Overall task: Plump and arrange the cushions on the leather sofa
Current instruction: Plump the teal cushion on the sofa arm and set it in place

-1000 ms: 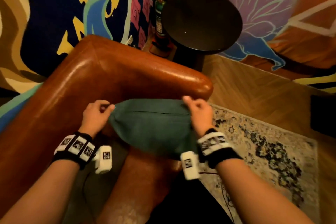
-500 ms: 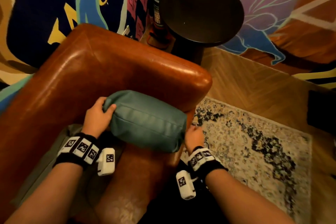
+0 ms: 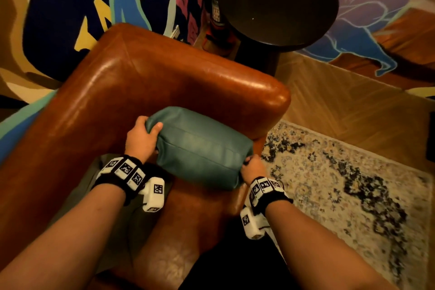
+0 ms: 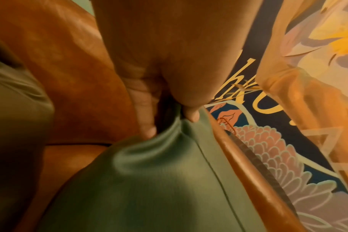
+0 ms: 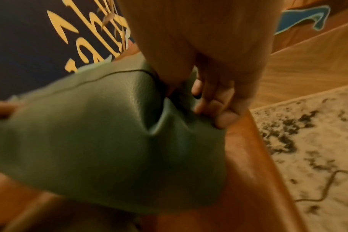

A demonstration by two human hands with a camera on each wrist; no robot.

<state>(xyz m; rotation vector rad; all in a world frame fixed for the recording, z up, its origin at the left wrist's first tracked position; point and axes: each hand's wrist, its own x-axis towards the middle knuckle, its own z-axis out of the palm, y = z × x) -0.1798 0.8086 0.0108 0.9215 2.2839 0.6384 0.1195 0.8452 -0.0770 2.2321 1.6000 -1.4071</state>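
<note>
A teal leather cushion (image 3: 200,148) lies across the corner of the brown leather sofa (image 3: 131,87), against the arm. My left hand (image 3: 141,139) grips its left end, thumb on top; the left wrist view shows the fingers (image 4: 147,125) dug into the creased cushion (image 4: 149,180). My right hand (image 3: 253,167) pinches the cushion's right end, and in the right wrist view its fingers (image 5: 218,108) bunch the cushion's (image 5: 109,133) corner. An olive cushion (image 3: 77,198) sits on the seat under my left forearm, mostly hidden.
A round dark side table (image 3: 280,2) stands beyond the sofa arm, with a fire extinguisher (image 3: 216,4) beside it. A patterned rug (image 3: 353,183) covers the wooden floor (image 3: 341,101) on the right. A painted mural wall (image 3: 70,2) rises behind the sofa.
The cushion has gone from being held up by its top corners to lying down on the sofa corner. My hands moved to its two ends, the right one lower.
</note>
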